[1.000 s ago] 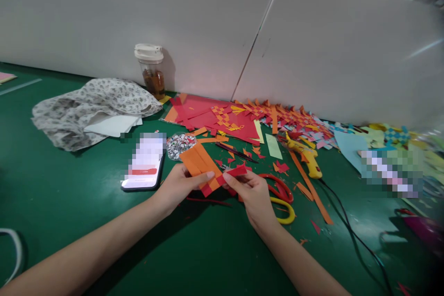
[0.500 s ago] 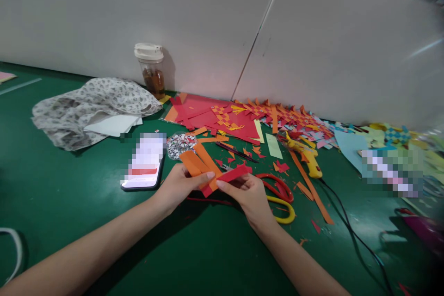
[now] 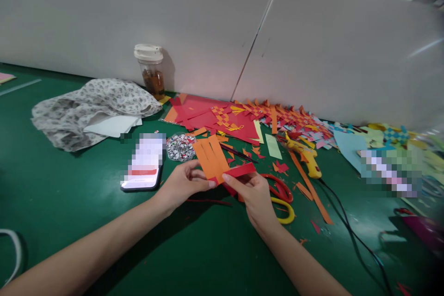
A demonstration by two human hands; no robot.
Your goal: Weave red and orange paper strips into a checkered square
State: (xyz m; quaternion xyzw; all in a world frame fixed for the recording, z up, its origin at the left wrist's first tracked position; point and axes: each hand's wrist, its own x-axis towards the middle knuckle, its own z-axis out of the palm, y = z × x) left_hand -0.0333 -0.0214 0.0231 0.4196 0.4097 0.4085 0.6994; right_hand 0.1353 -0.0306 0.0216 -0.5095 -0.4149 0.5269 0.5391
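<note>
**Slit orange paper and a red strip in your hands**

Your orange paper point(image 3: 211, 155) is raised over the green surface point(image 3: 208, 249), between your left hand point(image 3: 183, 184) and right hand point(image 3: 255, 194). Your left fingers pinch its lower left corner; your right fingers grip a red strip point(image 3: 241, 171) meeting its lower right edge. The interlacing looks barely begun: slits are cut and some red shows at the bottom, but most orange bands lie uncrossed. The sheet looks thin, flat and matte.
</note>
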